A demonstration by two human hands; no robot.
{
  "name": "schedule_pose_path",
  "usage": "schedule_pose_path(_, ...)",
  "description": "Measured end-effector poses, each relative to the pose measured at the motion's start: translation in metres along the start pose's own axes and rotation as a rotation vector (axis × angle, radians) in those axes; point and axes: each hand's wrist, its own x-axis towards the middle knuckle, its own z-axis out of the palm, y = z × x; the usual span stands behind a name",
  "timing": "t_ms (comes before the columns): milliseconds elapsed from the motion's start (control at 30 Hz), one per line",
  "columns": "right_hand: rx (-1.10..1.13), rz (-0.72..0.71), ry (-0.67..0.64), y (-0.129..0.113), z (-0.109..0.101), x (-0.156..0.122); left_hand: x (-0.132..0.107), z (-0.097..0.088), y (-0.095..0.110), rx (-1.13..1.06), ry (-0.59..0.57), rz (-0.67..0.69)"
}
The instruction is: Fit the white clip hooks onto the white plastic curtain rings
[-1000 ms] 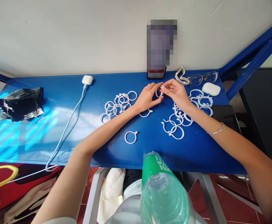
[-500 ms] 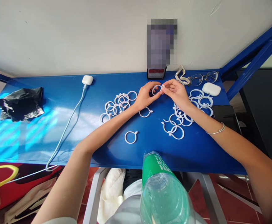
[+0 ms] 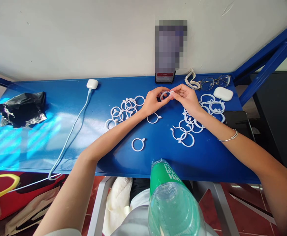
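Note:
Above the back half of the blue table, my left hand (image 3: 155,100) and my right hand (image 3: 185,97) meet around one white plastic ring (image 3: 162,96). The left fingers and thumb curl about its left side. My right thumb and fingertips pinch it at the clasp, which they largely cover. A pile of similar white rings (image 3: 123,111) lies left of my left hand, and another pile (image 3: 192,126) lies below and beside my right hand. Two single rings are nearer me: one ring (image 3: 138,145) lies apart, another ring (image 3: 153,122) is partly behind my left wrist.
A phone (image 3: 165,78) leans on the wall, its upper part pixelated. Glasses (image 3: 207,84), a white earbud case (image 3: 223,94) and a dark phone (image 3: 239,121) sit at right. A charger cable (image 3: 76,121) and black plastic bag (image 3: 22,109) lie left. A bottle (image 3: 173,196) rises in front.
The fingers have shifted slightly around the ring, which has tilted a little. Both arms and the ring piles stay where they were.

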Motion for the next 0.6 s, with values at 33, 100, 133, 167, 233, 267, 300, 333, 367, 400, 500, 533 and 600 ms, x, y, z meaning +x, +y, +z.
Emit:
schedule_pose_path(33, 0.002, -0.002, -0.004, -0.0003, -0.0001, -0.0001, 0.0, 0.0, -0.0001, 0.0, 0.0, 0.001)
schedule_pose_path(100, 0.003, -0.006, -0.01, -0.0005, -0.0004, -0.0001, 0.0, 0.0, -0.0003, 0.002, -0.004, 0.0)
schedule_pose_path(133, 0.001, -0.007, -0.012, -0.0005, -0.0005, -0.0001, 0.0, 0.0, -0.0004, 0.004, -0.006, -0.003)
schedule_pose_path(167, -0.003, -0.008, -0.013, -0.0005, -0.0005, -0.0001, 0.0, 0.0001, -0.0005, 0.006, -0.008, -0.006)
schedule_pose_path(233, -0.01, -0.009, -0.014, -0.0004, -0.0006, 0.0, 0.0, 0.0002, -0.0006, 0.007, -0.011, -0.01)
schedule_pose_path(267, -0.012, -0.009, -0.014, -0.0003, -0.0005, 0.0001, 0.0, 0.0002, -0.0007, 0.006, -0.011, -0.011)
schedule_pose_path(300, -0.012, -0.01, -0.015, -0.0003, -0.0005, 0.0002, -0.0001, 0.0002, -0.0007, 0.004, -0.01, -0.011)
schedule_pose_path(333, -0.012, -0.012, -0.017, -0.0003, -0.0005, 0.0002, -0.0001, 0.0003, -0.0007, 0.003, -0.01, -0.01)
schedule_pose_path(367, -0.01, -0.013, -0.018, -0.0003, -0.0005, 0.0002, -0.0002, 0.0003, -0.0008, 0.001, -0.01, -0.008)
schedule_pose_path(400, -0.009, -0.014, -0.019, -0.0003, -0.0004, 0.0003, -0.0002, 0.0004, -0.0008, 0.0, -0.009, -0.006)
schedule_pose_path(500, -0.011, -0.017, -0.023, 0.0, -0.0006, 0.0004, -0.0001, 0.0006, -0.001, 0.003, -0.004, 0.001)
schedule_pose_path(533, -0.011, -0.02, -0.025, 0.0003, -0.0007, 0.0004, -0.0001, 0.0007, -0.001, 0.005, -0.003, 0.002)
schedule_pose_path(600, -0.014, -0.03, -0.029, 0.001, -0.001, 0.0006, 0.0, 0.0008, -0.001, 0.008, -0.004, 0.0)
